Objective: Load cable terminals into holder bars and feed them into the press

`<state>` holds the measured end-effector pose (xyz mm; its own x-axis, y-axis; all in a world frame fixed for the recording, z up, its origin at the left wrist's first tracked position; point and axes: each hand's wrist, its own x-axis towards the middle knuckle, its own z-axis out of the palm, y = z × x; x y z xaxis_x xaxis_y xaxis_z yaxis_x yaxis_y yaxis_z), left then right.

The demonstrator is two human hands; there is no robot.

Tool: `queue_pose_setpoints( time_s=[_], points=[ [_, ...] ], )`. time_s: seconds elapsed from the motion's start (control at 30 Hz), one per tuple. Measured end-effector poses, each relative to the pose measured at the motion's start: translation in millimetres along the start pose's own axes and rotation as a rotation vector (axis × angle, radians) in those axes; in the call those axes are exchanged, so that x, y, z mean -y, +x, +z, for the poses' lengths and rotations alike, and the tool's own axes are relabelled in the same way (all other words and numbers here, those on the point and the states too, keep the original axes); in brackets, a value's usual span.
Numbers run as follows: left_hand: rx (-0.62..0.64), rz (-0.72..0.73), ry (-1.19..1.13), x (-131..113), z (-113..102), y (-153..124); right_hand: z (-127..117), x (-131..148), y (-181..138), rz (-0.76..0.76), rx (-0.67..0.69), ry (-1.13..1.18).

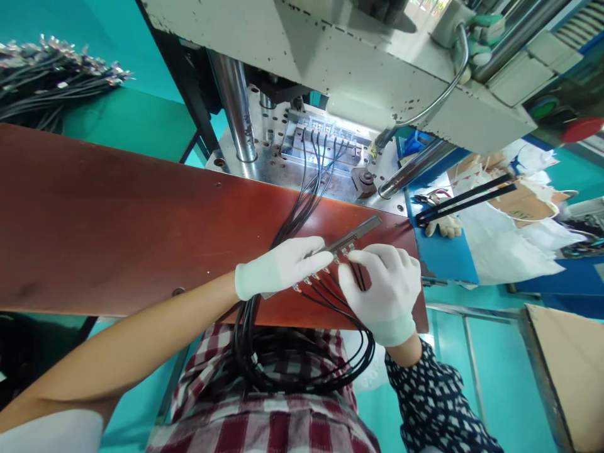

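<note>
My left hand (283,265), in a white glove, lies with its fingers closed on a long grey metal bar (356,233) that rests on the red-brown board (117,220). My right hand (384,283), also gloved, pinches the ends of several black cables (325,296) at the bar's edge. The cables' metal tips sit in a row along the bar. Their loops hang down over my checked lap (283,371). Other black cables (316,163) run from the board into a metal mould (325,141) under the press.
A grey press machine (358,56) with steel columns (233,107) looms over the board. A pile of black cables (42,82) lies at the far left. To the right are a blue surface (443,258) with a white glove (443,225), scissors and white bags (514,239).
</note>
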<state>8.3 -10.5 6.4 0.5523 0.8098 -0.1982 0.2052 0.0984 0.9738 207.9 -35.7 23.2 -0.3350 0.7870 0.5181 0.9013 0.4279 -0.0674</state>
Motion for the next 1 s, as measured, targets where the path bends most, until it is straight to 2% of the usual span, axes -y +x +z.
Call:
queue_pose_setpoints(
  time_s=[0.3, 0.5, 0.6, 0.73, 0.87, 1.0],
  points=[
    [-0.005, -0.026, -0.05, -3, 2, 0, 10, 5, 0, -0.051, -0.023, -0.037],
    [-0.032, 0.012, -0.054, -1, 3, 0, -1, 11, -5, -0.043, 0.03, -0.026],
    [-0.04, 0.019, -0.039, -2, 3, 1, 2, 17, -5, -0.069, 0.062, -0.016],
    [-0.043, 0.035, -0.028, -2, 3, 1, 8, 19, -3, -0.083, 0.035, -0.007],
    [-0.078, 0.093, 0.034, -1, 3, 1, 0, 23, -6, -0.069, 0.046, -0.001],
    [-0.049, 0.058, -0.002, -2, 4, 0, -1, 29, -5, -0.089, 0.07, 0.025]
  ],
)
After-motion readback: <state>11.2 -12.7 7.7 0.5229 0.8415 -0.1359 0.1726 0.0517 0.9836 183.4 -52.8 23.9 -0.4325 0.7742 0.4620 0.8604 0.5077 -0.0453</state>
